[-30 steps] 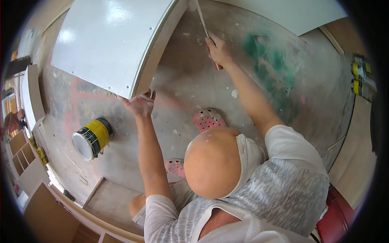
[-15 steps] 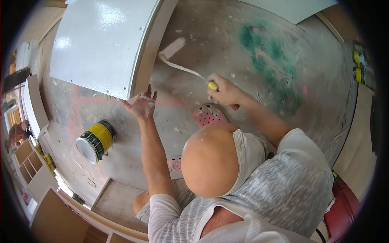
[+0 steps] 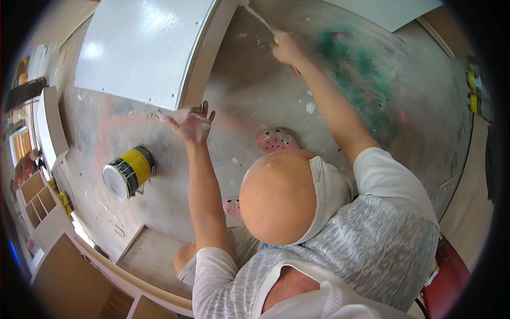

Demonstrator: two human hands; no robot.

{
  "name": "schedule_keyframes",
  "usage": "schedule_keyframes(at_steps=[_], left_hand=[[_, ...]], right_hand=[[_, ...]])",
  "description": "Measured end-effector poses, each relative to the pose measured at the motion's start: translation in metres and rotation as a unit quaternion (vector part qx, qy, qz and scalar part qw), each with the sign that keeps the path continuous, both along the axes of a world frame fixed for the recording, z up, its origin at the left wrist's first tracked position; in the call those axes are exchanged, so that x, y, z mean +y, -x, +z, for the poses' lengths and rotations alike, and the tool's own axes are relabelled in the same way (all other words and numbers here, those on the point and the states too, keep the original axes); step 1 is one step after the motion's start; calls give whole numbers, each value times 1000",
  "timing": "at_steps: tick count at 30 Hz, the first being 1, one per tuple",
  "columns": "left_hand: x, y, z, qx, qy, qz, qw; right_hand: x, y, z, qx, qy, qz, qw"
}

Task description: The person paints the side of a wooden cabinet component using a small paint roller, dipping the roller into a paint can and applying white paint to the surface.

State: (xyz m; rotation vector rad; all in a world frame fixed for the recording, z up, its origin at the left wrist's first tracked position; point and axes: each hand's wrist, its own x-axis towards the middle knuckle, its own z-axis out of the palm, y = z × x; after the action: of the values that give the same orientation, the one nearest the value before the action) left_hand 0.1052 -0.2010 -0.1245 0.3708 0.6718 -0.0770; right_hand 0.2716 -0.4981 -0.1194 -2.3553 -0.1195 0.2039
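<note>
A paint roller is in my right hand (image 3: 288, 50), fingers closed round its handle; a yellow part and a red end show. Its paint-smeared wire frame (image 3: 260, 17) reaches up to the edge face of a glossy white panel (image 3: 135, 58), and its roller sleeve is mostly cut off at the top of the picture. My left hand (image 3: 194, 126), streaked with white paint, has its fingers spread just below the panel's near corner. Whether its fingertips touch the panel I cannot tell.
A yellow and black paint bucket (image 3: 129, 173) stands on the paint-stained floor at the left. My pink clogs (image 3: 277, 140) are below. Cabinet parts (image 3: 69, 276) line the lower left, and another white panel (image 3: 385, 11) lies at the top right. A person (image 3: 26, 166) is far left.
My right hand has moved up and away with the roller, along the panel's edge face. My left hand has opened wider, at the same corner. The whole view has shifted slightly.
</note>
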Motion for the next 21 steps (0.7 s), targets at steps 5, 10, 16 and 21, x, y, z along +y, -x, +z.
schedule_keyframes(at_steps=[5, 10, 16, 21], left_hand=[[1, -1, 1, 19, -16, -20, 999], [-9, -13, 4, 20, -25, -12, 999], [-20, -15, 6, 43, -31, 2, 999], [-11, -15, -3, 23, -28, -10, 999]], right_hand=[[26, 1, 9, -47, 60, 2, 997], [29, 83, 3, -78, 68, 80, 991], [32, 174, 9, 42, -27, 156, 986], [29, 107, 20, -16, 7, 89, 996]])
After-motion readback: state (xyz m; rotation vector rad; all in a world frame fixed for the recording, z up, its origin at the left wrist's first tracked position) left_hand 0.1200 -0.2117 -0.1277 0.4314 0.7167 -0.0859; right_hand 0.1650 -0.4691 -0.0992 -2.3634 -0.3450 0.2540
